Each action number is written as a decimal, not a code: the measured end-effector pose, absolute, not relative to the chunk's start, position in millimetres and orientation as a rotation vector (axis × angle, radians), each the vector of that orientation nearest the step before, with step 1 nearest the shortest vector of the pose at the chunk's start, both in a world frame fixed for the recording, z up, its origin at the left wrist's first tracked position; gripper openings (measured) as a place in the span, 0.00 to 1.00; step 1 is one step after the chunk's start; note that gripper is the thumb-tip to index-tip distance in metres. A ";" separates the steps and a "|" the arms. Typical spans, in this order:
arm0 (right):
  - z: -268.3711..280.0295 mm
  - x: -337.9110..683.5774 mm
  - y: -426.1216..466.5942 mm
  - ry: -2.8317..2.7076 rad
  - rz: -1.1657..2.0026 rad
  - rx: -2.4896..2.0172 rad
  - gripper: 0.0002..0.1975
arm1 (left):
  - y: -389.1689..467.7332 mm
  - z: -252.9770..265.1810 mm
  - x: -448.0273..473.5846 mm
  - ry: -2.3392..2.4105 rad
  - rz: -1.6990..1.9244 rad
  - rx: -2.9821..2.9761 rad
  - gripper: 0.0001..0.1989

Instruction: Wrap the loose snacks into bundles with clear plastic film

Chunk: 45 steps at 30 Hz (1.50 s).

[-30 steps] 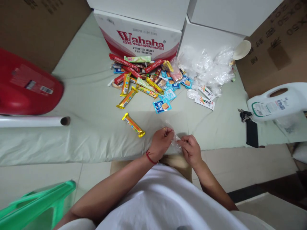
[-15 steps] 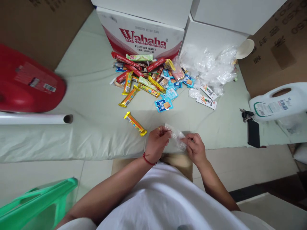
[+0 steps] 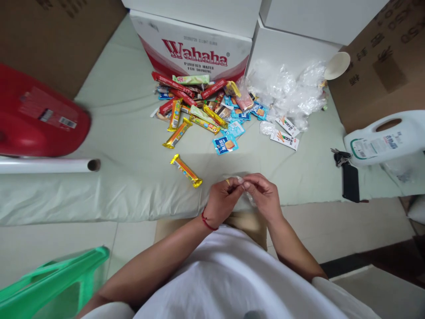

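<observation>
My left hand (image 3: 224, 198) and my right hand (image 3: 264, 193) meet at the table's front edge, fingertips pinched together on a small clear plastic bag (image 3: 249, 198). Most of the bag is hidden behind my fingers; a crumpled part hangs below my right thumb. Just left of my left hand lies a yellow-and-orange wrapped snack bar (image 3: 186, 170). Beyond my hands, a blue snack packet (image 3: 225, 144) lies at the near side of a heap of wrapped snacks (image 3: 199, 99) in red, yellow, green and blue wrappers.
Crumpled clear bags (image 3: 285, 91) are piled right of the snacks, with two white packets (image 3: 284, 139) before them. A Wahaha carton (image 3: 195, 48) stands behind. At the right are a white jug (image 3: 387, 138), keys and a black phone-like object (image 3: 350, 182); at left, a red container (image 3: 43, 110) and a white tube (image 3: 46, 165).
My right hand has moved left and up to meet my left hand, and their fingertips now touch. The plastic bag, stretched between them before, is bunched up and mostly covered.
</observation>
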State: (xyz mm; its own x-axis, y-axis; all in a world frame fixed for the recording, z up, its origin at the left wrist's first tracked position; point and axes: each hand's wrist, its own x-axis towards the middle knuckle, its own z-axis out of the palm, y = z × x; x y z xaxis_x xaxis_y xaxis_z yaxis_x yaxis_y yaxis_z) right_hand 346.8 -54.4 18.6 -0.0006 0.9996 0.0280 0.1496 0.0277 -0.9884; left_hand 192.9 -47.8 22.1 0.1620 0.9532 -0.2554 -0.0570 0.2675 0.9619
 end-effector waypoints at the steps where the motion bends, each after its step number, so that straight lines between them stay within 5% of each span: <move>1: 17.6 342.9 -53.7 -1.300 1.111 -1.300 0.11 | -47.5 22.1 192.0 1.158 0.944 1.037 0.16; 25: 11.4 341.1 -52.2 -1.248 1.056 -1.314 0.03 | -39.5 13.3 187.3 1.087 1.012 0.784 0.14; 36: 15.7 355.1 -38.0 -0.615 1.490 -1.195 0.12 | -36.6 18.2 173.8 0.994 1.002 0.549 0.12; 45: 23.5 434.3 7.6 -0.853 1.641 -1.373 0.19 | -44.3 24.1 140.1 1.070 0.888 0.482 0.13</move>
